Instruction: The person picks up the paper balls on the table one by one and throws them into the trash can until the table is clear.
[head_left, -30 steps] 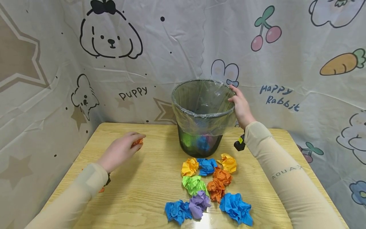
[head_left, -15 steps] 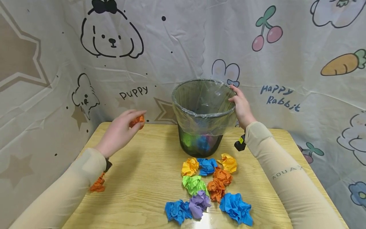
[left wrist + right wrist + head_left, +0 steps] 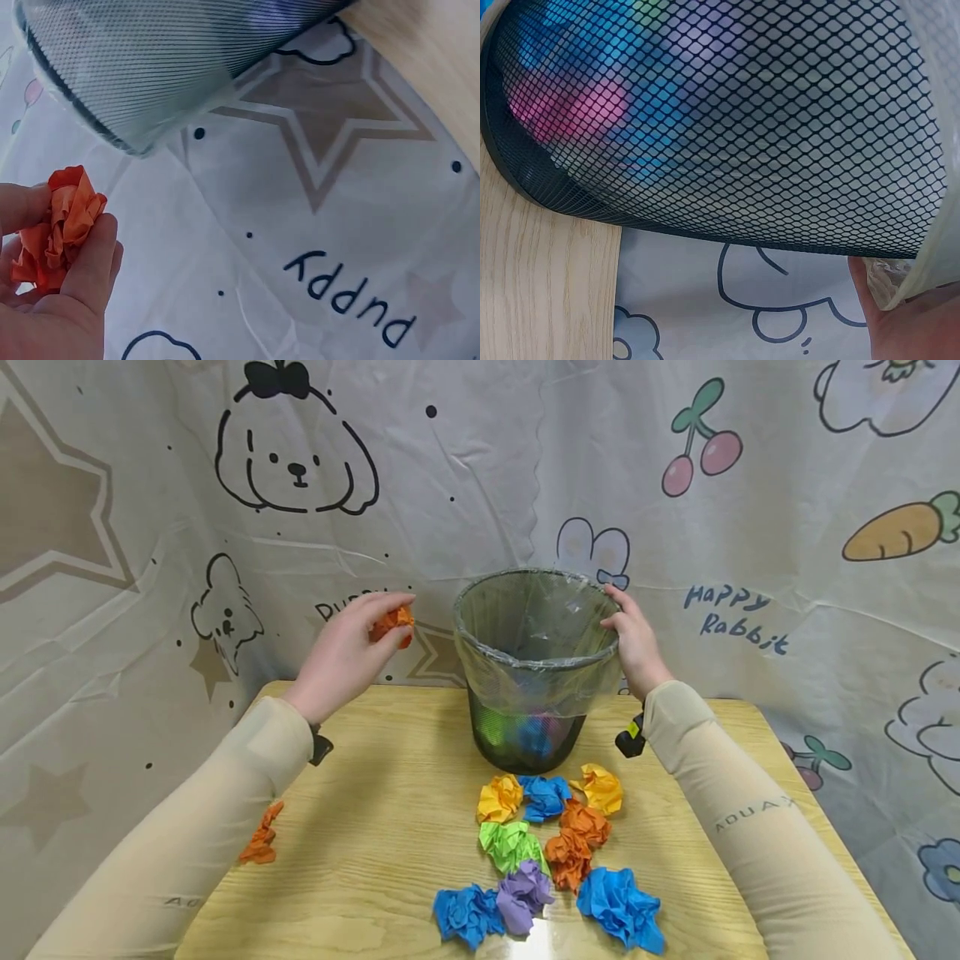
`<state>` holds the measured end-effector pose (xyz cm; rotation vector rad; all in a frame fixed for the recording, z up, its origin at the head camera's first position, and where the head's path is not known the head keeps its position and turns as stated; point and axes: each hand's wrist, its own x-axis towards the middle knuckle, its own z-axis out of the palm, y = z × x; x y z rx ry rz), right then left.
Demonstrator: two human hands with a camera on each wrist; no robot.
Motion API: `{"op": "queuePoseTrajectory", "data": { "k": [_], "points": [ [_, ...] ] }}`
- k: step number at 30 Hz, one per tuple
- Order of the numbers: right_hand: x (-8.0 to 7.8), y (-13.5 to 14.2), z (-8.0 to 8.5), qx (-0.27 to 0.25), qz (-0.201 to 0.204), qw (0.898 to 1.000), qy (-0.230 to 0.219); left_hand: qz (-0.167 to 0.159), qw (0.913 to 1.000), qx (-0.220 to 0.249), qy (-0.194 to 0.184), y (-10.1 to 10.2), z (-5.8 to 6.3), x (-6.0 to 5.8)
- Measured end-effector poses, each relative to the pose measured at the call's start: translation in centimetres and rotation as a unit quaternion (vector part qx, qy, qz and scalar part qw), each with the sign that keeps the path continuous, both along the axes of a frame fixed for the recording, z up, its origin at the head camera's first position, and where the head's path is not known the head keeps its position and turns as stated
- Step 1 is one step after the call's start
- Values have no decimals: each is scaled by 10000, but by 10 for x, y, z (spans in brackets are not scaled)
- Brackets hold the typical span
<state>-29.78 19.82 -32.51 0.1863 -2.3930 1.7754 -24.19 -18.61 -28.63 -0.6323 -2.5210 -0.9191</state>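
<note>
- Step in hand, as I read it from my station: transfer. The crumpled ball of orange paper point(image 3: 393, 625) is up off the table, to the left of the black mesh wastebasket point(image 3: 525, 760) and apart from it.
- Left hand point(image 3: 348, 643): grasping that ball between thumb and fingers; the left wrist view confirms it.
- Right hand point(image 3: 637, 647): holding the basket's rim at its right side, over the clear plastic liner point(image 3: 517, 689); full finger wrap partly hidden.
- Next move, my judgement: reach rightward over the rim, then loosen the pinch. The light ball could catch on the liner's edge.
- Inside the basket, pink, blue and green shapes show through the mesh.
- Surface: pale wood-grain table point(image 3: 397, 827). A cluster of yellow, blue, green, orange and purple paper balls point(image 3: 523, 896) lies in front of the basket; one more orange paper scrap point(image 3: 260, 839) sits beside the left sleeve.
- Room: a creased light cloth backdrop point(image 3: 480, 460), printed with puppies, stars, cherries and a carrot.
</note>
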Motion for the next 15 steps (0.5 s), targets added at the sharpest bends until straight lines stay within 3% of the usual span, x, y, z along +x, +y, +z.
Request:
{"op": "queuePoseTrajectory", "data": {
  "k": [8,15],
  "points": [
    [-2,0,0,-56,-18,10000,-8,-176,9991,347,179,30,8,-13],
    [-2,0,-1,-62,-3,10000,-4,-464,9975,417,344,55,23,-20]
  ]
}}
